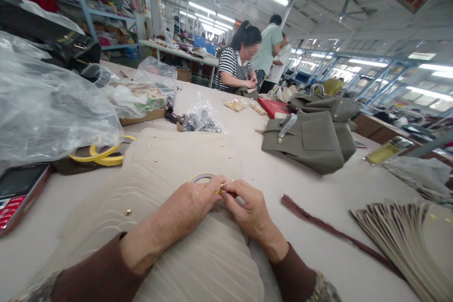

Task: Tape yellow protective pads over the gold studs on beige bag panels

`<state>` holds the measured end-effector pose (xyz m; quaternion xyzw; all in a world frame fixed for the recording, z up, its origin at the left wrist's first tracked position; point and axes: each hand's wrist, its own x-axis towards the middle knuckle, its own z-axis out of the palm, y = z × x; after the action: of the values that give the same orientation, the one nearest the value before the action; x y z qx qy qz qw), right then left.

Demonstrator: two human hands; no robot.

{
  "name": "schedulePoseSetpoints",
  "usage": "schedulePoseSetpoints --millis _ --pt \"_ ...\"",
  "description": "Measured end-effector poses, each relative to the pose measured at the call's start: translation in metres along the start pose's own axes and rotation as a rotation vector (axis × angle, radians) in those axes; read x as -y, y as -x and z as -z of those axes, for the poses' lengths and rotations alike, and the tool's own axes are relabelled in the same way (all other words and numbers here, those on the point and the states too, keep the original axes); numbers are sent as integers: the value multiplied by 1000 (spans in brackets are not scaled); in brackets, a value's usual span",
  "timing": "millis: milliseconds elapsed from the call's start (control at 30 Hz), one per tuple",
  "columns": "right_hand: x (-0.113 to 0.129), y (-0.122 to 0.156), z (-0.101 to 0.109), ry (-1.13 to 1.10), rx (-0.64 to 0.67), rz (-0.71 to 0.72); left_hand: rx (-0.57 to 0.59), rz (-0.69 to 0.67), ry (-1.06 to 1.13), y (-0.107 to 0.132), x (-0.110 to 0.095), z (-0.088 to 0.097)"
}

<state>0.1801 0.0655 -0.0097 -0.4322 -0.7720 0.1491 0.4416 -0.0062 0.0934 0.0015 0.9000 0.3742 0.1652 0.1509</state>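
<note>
Head view: I see the left hand [196,198] angled inward, fingers clamped on a yellow tape roll [202,174] above stacked beige panels [187,257], the right hand [249,205] meeting it, fingertips pinched together.

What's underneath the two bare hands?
A fanned stack of thin beige panels lies beneath the left hand and partly the right hand. A yellow-edged grey ring shows partly behind; its nearer side and anything directly beneath are hidden.

Beige, rounded-corner, leather-like panels [177,165]: fanned overlapping stack, lying flat, small round gold studs [155,160] near edges. Thin yellow-edged ring-shaped tape roll [202,176]: over the stack, partly hidden, contact unclear.
</note>
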Motion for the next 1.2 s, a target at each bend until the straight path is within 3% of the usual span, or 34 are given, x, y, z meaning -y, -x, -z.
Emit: schedulePoseSetpoints --millis 200,300,500,633,767,933,1200 --pt "-3 3 -5 142 -72 37 5 16 1 -4 -3 1" --pt "3 3 -8 142 -116 -41 -20 13 8 -7 -1 1" --pt "5 -3 -9 -303 -127 -641 -101 -21 79 -6 -8 3" --pt "-20 -7 5 -390 -174 -845 -113 32 13 -8 -8 5" --pt "-38 -9 15 -350 -82 -825 -19 86 -191 -14 -1 5" --pt "-39 -13 9 -208 -3 -781 86 87 -255 -17 -2 3" --pt "-39 -27 2 23 43 -690 57 75 -237 -13 9 5"
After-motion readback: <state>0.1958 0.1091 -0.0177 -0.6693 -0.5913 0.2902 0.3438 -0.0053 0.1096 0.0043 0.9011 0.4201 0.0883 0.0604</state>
